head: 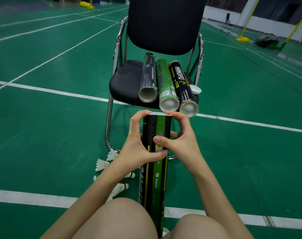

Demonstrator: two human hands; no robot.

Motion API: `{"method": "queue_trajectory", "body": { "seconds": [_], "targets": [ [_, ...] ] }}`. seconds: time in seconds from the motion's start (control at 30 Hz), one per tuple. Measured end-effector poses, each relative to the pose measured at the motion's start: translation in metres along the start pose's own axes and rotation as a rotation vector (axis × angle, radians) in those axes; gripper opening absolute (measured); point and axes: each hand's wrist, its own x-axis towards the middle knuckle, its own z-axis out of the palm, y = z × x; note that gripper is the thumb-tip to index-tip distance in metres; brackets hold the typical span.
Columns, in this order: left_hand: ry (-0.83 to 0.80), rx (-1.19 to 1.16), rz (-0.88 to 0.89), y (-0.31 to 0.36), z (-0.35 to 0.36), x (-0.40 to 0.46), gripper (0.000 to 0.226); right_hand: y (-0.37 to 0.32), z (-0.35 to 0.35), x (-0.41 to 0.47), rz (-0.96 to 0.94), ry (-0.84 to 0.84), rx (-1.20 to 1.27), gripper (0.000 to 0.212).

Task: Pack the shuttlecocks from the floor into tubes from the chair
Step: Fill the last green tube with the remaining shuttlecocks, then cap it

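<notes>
While it stands upright between the person's knees in the lower centre of the frame, the black-and-green tube [155, 152] is held by both hands near its top, where a white cap [161, 114] sits on the rim. The left hand [138, 144] curls round the tube's left side, its thumb lying across the front and its fingertips reaching up to the cap's edge. The right hand [181, 140] wraps the right side, thumb pressed on the front of the tube and forefinger hooked onto the cap's rim. Just left of the tube, low on the green floor [43, 135], several white shuttlecocks [102, 164] lie scattered, partly hidden behind the left forearm. Beyond the tube, in the upper centre, a black chair [124, 81] with a chrome frame carries three more tubes lying side by side with their ends toward the camera: a dark tube [147, 78] on the left with an open end, a green tube [165, 83] in the middle and a black tube [181, 81] on the right. A loose white lid [195, 89] rests on the seat just right of the black tube. Yellow post bases [242, 39] stand far off in the upper corners.
</notes>
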Motion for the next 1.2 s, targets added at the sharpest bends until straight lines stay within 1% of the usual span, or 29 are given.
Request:
{"method": "queue_trajectory", "body": {
  "seconds": [0.1,0.17,0.27,0.33,0.43,0.5,0.6,0.73,0.87,0.97,1.07,1.2],
  "targets": [
    [0.016,-0.017,-0.011,0.004,-0.001,-0.001,0.093,-0.002,0.002,0.006,0.020,-0.048,0.004,0.065],
    [0.027,0.015,-0.005,0.008,-0.007,0.001,0.094,-0.006,0.003,0.013,0.020,-0.096,-0.019,0.063],
    [-0.004,0.085,0.056,0.017,-0.019,0.006,0.097,-0.024,0.000,0.028,0.053,-0.165,-0.076,0.058],
    [-0.046,0.209,0.142,0.022,-0.027,0.012,0.100,-0.042,-0.004,0.038,0.098,-0.222,-0.139,0.063],
    [-0.081,0.234,0.190,0.038,-0.036,0.020,0.103,-0.064,-0.003,0.049,0.110,-0.268,-0.145,0.075],
    [-0.087,0.248,0.220,0.052,-0.044,0.027,0.105,-0.078,0.002,0.054,0.053,-0.236,-0.185,0.077],
    [-0.094,0.288,0.275,0.076,-0.059,0.040,0.105,-0.102,0.012,0.059,-0.090,-0.178,-0.268,0.074],
    [-0.092,0.272,0.358,0.121,-0.074,0.050,0.092,-0.130,0.024,0.062,-0.293,-0.093,-0.346,0.068],
    [-0.036,0.263,0.431,0.151,-0.081,0.059,0.084,-0.149,0.029,0.067,-0.449,-0.011,-0.410,0.068],
    [0.012,0.267,0.450,0.163,-0.083,0.063,0.081,-0.156,0.032,0.066,-0.553,0.005,-0.414,0.066],
    [0.058,0.280,0.475,0.167,-0.084,0.062,0.077,-0.153,0.037,0.061,-0.581,-0.021,-0.363,0.062],
    [0.090,0.235,0.541,0.172,-0.081,0.058,0.055,-0.148,0.042,0.057,-0.676,0.018,-0.320,0.063]
  ]
}}
